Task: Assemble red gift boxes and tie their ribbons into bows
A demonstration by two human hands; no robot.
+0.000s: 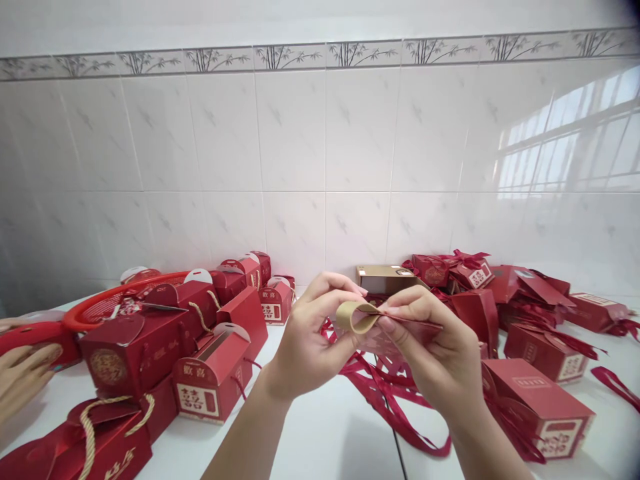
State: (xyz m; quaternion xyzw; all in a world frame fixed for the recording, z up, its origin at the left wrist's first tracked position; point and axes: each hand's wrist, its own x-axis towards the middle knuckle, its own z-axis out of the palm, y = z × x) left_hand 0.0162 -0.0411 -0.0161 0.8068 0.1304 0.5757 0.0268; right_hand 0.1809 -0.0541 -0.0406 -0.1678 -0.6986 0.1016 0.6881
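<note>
White wall tiles (295, 133) with faint grey flecks fill the far side of the room, crossed high up by a grey bamboo-patterned border (290, 56); at the right, a bright reflection (570, 140) of a barred window shines on them. Below stands a white surface (320, 440), with a thin dark line running across its near middle. At the centre, above the surface, is a folded card (357, 327), its gold side curled into a loop, its other side red. The right hand (435, 353) has its grip pinched on the card between thumb and fingers; the left hand (313, 340) curves around the loop with bent fingers, though whether its grip presses the card cannot be told. Crimson ribbons (415, 439) trail over the surface beneath. On the left are red boxes, the nearest with gold rope handles (87, 433), another with a white label (197, 400); farther left sit a red-orange basket (73, 313) and another person's hand (25, 380). On the right, more red boxes lie jumbled toward the wall, with a labelled box (537, 393) nearest. Beyond the hands stands a gold-topped box (383, 272).
</note>
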